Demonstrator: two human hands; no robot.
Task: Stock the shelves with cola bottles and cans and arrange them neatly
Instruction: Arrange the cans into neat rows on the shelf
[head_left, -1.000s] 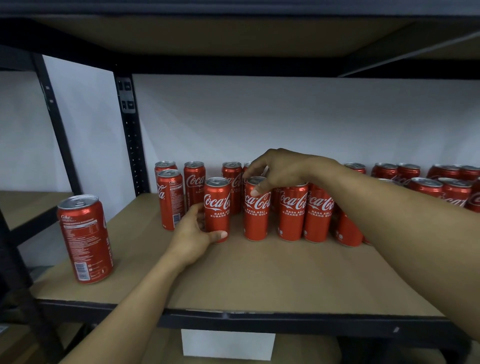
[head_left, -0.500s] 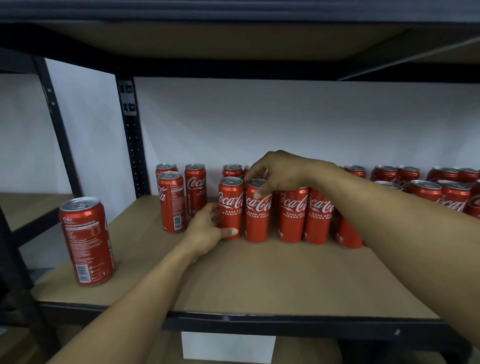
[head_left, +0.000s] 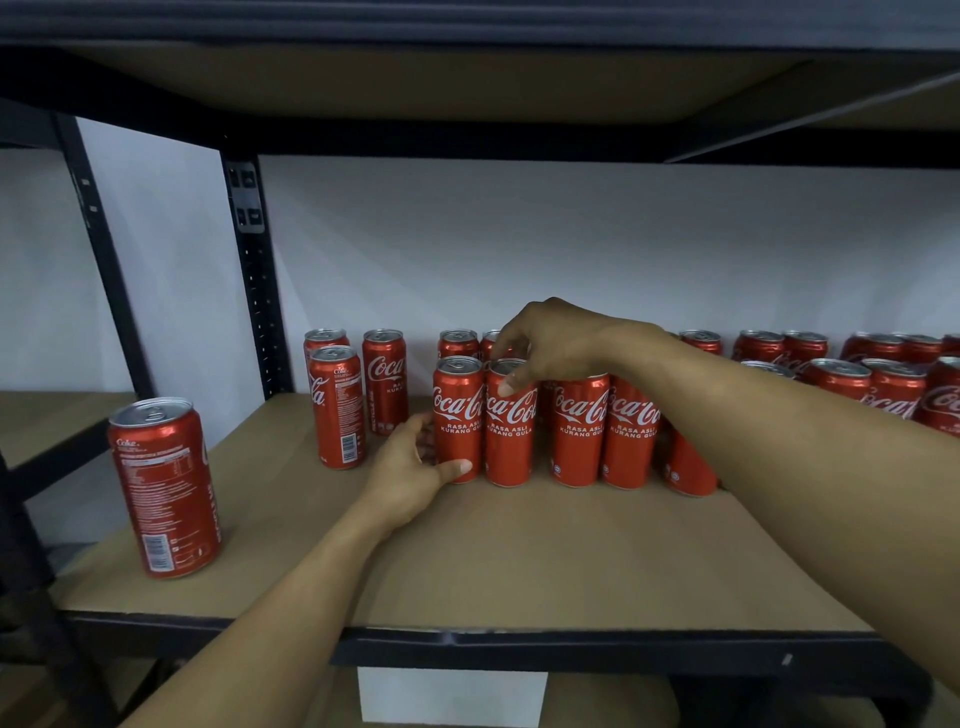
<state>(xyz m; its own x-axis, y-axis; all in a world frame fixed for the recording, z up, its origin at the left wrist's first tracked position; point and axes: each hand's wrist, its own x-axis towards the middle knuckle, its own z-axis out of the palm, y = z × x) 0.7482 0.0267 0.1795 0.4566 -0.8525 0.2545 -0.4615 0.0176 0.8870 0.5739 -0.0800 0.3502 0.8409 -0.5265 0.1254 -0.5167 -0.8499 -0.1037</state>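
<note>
Red cola cans stand on a brown shelf board (head_left: 519, 561). My left hand (head_left: 410, 467) wraps the lower part of the leftmost front-row can (head_left: 457, 410), thumb across its base. This can touches its neighbour, the second front can (head_left: 511, 436), whose top rim my right hand (head_left: 561, 343) grips from above. More front-row cans (head_left: 579, 431) continue to the right, partly hidden by my right forearm. Two cans (head_left: 335, 410) stand apart further left, with another behind. A lone can (head_left: 163, 483) stands near the shelf's front left corner.
A back row of cans (head_left: 761, 345) runs along the white wall, with more cans (head_left: 893, 387) at the far right. A black upright post (head_left: 252, 270) stands at the back left. The upper shelf (head_left: 467, 88) hangs close overhead. The black front rail (head_left: 571, 649) edges the board.
My left hand has slid its can to the right until it stands against the can under my right hand. My right hand has stayed on that can's top.
</note>
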